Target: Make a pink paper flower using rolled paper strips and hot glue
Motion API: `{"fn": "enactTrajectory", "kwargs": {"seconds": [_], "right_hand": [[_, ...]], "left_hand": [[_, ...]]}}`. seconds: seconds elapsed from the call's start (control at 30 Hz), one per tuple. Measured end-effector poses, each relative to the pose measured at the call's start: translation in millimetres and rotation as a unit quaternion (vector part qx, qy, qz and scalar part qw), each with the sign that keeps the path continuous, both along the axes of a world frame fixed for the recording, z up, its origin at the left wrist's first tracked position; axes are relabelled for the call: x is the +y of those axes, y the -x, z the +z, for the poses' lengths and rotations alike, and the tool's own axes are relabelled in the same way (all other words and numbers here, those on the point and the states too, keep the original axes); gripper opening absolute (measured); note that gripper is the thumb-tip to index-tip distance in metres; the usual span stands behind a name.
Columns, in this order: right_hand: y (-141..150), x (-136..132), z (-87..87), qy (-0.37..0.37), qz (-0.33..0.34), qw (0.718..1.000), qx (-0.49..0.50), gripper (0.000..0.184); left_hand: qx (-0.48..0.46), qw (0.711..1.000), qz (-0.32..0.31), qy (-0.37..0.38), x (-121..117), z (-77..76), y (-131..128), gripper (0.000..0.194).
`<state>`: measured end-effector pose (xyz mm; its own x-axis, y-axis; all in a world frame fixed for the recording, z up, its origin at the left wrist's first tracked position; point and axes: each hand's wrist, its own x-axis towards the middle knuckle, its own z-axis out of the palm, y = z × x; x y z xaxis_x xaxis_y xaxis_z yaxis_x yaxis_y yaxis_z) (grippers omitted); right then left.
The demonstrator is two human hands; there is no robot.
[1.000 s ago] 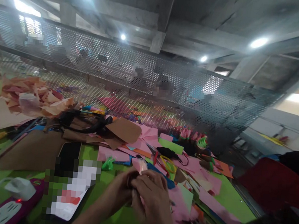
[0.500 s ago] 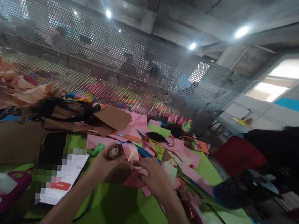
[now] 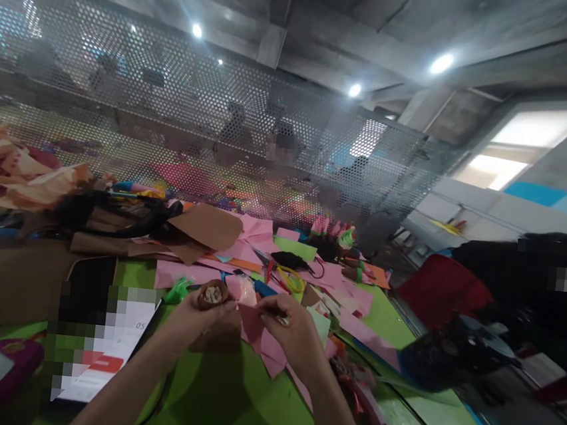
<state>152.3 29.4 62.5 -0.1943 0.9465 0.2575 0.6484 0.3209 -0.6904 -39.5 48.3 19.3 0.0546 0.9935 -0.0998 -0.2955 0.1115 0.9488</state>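
Wrapped in the fingers of my left hand (image 3: 187, 323) is a small brown cup (image 3: 213, 294), stuffed with crumpled whitish bits. My right hand (image 3: 290, 323) pinches a piece of pink paper (image 3: 251, 320), which stands raised between the two hands. The tip of my left thumb reaches the paper's edge; whether it grips it I cannot tell. More pink sheets lie under my right hand. Just behind my hands are a clear wrapper (image 3: 246, 292), a blue tool-like thing (image 3: 266, 290) and a bright green crinkled thing (image 3: 178, 290).
To the left a lit phone (image 3: 121, 337) and a purple power strip (image 3: 2, 372) lie on the green table (image 3: 225, 404). Brown card (image 3: 212, 226), yellow-handled scissors (image 3: 291, 280) and a pink glue gun (image 3: 369, 408) surround the work. A perforated metal screen (image 3: 196, 124) stands behind; a person sits at right.
My right hand has picked up the pink paper and brought it upright beside the cup. The left hand keeps the cup. The whole view has shifted slightly.
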Motion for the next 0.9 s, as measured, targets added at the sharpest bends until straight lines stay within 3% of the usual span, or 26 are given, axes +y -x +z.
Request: {"fn": "enactTrajectory", "kwargs": {"seconds": [0.17, 0.33, 0.47, 0.7, 0.9], "right_hand": [[6.7, -6.0, 4.9, -0.046, 0.036, 0.998, 0.037, 0.028], [10.3, -8.3, 8.4, -0.029, 0.046, 0.995, 0.089, 0.028], [10.7, -8.4, 6.4, 0.001, 0.066, 0.988, 0.141, 0.024], [8.4, -7.9, 0.7, 0.025, 0.076, 0.987, 0.142, 0.024], [6.1, -5.1, 0.2, 0.124, 0.019, 0.957, 0.263, 0.022]], "left_hand": [[-0.045, 0.995, -0.093, 0.012, -1.7, -7.1, -1.6, 0.040], [-0.047, 0.987, -0.151, 0.006, -4.1, -12.3, -3.4, 0.038], [-0.061, 0.984, -0.164, 0.013, -9.1, -4.7, -2.5, 0.037], [-0.074, 0.979, -0.182, 0.048, -12.8, 1.7, -1.5, 0.038], [-0.114, 0.980, -0.125, 0.104, -14.1, 6.5, -4.7, 0.040]]}}
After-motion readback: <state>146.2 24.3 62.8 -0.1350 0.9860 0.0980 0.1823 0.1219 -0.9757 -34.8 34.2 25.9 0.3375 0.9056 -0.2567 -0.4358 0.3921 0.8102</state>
